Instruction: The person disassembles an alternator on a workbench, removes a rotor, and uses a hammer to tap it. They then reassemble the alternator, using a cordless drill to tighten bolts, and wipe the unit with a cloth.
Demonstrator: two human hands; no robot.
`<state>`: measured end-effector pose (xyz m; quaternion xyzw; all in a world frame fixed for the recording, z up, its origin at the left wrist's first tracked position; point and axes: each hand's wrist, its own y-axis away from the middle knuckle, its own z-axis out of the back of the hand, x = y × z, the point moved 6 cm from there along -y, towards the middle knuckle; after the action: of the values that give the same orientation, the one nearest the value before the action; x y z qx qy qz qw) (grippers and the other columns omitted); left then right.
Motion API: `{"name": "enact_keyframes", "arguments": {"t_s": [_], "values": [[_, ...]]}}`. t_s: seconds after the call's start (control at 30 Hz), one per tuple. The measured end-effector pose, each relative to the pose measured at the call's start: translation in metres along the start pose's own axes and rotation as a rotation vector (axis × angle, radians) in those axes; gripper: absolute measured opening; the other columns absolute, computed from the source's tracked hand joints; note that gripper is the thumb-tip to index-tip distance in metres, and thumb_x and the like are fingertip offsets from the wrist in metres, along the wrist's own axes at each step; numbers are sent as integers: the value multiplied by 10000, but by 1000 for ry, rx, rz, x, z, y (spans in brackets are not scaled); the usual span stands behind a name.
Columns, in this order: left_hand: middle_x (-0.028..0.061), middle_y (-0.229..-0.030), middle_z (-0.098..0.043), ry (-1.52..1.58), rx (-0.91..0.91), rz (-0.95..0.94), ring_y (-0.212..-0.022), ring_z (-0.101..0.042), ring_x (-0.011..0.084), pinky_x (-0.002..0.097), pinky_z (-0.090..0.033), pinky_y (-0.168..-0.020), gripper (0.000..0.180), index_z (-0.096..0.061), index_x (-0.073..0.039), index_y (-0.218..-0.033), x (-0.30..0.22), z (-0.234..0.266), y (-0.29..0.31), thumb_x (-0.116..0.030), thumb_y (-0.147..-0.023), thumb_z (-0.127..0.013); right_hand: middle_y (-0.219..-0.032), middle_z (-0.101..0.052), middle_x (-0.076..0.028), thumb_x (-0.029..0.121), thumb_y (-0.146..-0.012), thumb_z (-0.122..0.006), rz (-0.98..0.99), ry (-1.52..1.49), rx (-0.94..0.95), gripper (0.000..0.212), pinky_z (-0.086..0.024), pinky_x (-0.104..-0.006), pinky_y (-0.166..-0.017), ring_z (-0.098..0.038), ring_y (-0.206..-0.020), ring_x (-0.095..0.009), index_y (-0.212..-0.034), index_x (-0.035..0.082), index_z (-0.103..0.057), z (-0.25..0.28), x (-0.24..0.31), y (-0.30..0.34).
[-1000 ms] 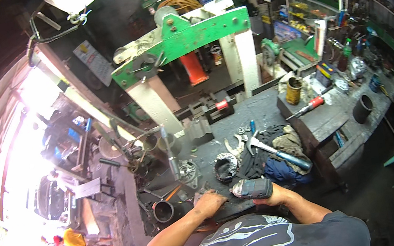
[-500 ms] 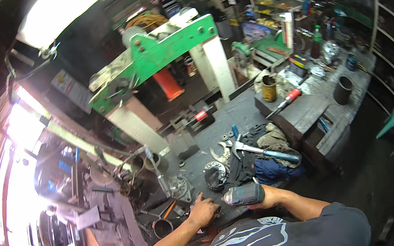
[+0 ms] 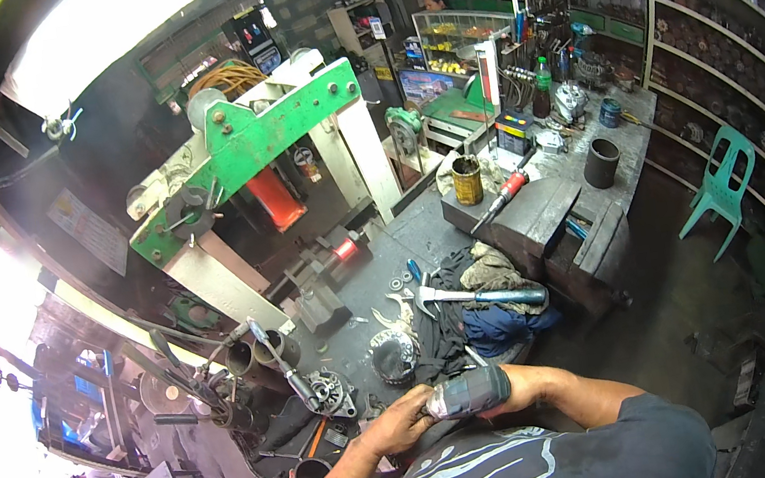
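My right hand (image 3: pixel 511 389) grips a dark cylindrical metal part (image 3: pixel 468 393) wrapped in grimy cloth, held close to my chest. My left hand (image 3: pixel 399 424) touches the left end of that part, fingers curled on it. Just beyond my hands on the dark workbench (image 3: pixel 379 283) lie a round metal housing (image 3: pixel 393 355), a hammer with a blue grip (image 3: pixel 483 296) and a heap of rags (image 3: pixel 476 309).
A green and white hydraulic press (image 3: pixel 259 158) stands behind the bench. To the right sit a grey bench (image 3: pixel 544 202) with a yellow can (image 3: pixel 467 179), a black cylinder (image 3: pixel 602 162) and shelves of parts. A green plastic chair (image 3: pixel 719 187) stands at far right.
The view has tilted and shifted, so the press and bench sit higher and more central. My hands stay together on the wrapped part, now slightly lower right in view.
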<state>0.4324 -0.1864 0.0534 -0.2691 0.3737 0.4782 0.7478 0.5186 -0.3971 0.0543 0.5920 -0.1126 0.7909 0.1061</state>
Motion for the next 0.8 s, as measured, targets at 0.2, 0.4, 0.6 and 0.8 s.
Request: {"name": "enact_keyframes", "arguments": {"t_s": [0.2, 0.4, 0.6, 0.8], "values": [[188, -1437, -687, 226, -122, 68, -1354, -650, 319, 422, -475, -1173, 573, -630, 5, -1508, -13, 39, 19, -382, -1088, -688, -1213, -804, -127, 93, -898, -873, 35, -11, 4, 419, -571, -405, -1016, -724, -1094, -250, -1299, 54, -757, 12, 37, -2], [196, -1433, -712, 297, -306, 221, -1300, -651, 237, 399, -488, -1151, 652, -594, 59, -1539, -22, 27, 15, -477, -1197, -450, -1064, -801, -99, 42, -876, -864, -2, -143, 113, 372, -594, -386, -876, -718, -943, -207, -1232, 16, -757, 15, 37, -17], [106, -1014, -761, 237, -518, 534, -862, -677, 183, 325, -550, -793, 535, -704, 49, -1391, -37, 41, 7, -386, -1196, -461, -1174, -787, -149, 71, -857, -858, 113, -50, 208, 464, -587, -404, -951, -731, -1049, -261, -1301, 28, -730, 35, 37, -39], [148, -947, -758, -230, -1112, -79, -776, -676, 147, 299, -534, -763, 380, -712, 64, -1337, -113, 58, -6, -165, -1166, -462, -1217, -783, -157, 156, -930, -873, 645, 54, 111, 389, -582, -448, -970, -744, -1110, -353, -1283, 46, -752, 57, 56, -63]]}}
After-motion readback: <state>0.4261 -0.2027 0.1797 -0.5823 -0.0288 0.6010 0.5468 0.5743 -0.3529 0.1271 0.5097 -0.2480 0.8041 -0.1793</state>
